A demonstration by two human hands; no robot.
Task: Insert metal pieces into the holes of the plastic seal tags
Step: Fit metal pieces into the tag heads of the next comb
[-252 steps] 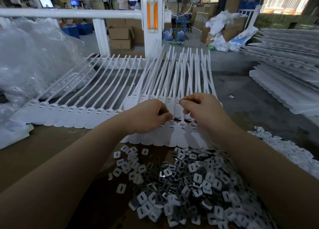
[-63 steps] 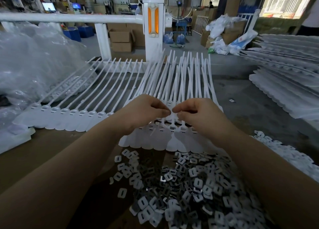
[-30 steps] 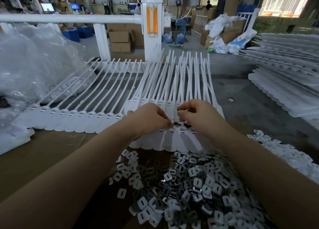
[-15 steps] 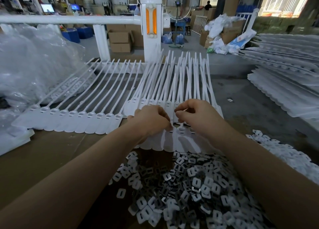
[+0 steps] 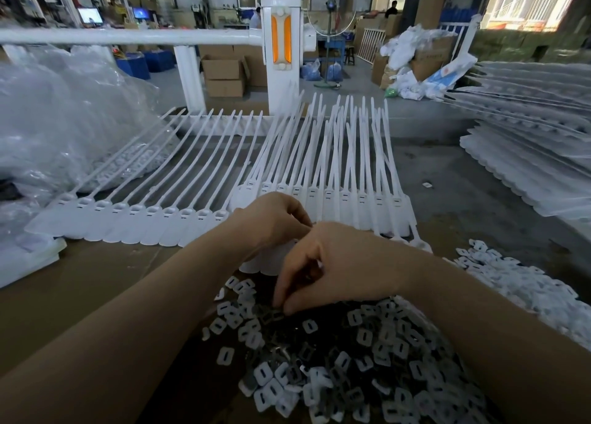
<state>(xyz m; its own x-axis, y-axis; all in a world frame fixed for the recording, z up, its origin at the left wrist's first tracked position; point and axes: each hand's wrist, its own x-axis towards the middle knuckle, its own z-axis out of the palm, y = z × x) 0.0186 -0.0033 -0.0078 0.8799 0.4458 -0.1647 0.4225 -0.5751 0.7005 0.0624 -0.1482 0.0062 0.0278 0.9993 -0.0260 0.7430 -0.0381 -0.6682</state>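
A strip of white plastic seal tags (image 5: 358, 206) lies on the cardboard in front of me, its long tails fanning away. A second strip (image 5: 134, 222) lies to its left. My left hand (image 5: 271, 222) sits on the near edge of the middle strip with fingers curled onto a tag; its fingertips are hidden behind my right hand. My right hand (image 5: 339, 270) reaches down to the heap of metal pieces and white caps (image 5: 351, 359), thumb and forefinger pinching a metal piece at the heap's far edge.
The brown cardboard surface (image 5: 96, 279) carries everything. More white caps (image 5: 527, 283) spread out at the right. Stacked tag strips (image 5: 527, 155) fill the far right, a clear plastic bag (image 5: 64, 120) the left. A white railing post (image 5: 279, 40) stands behind the tags.
My right hand has left the tag heads and dropped toward me onto the heap of metal pieces. My left hand has stayed on the tag strip.
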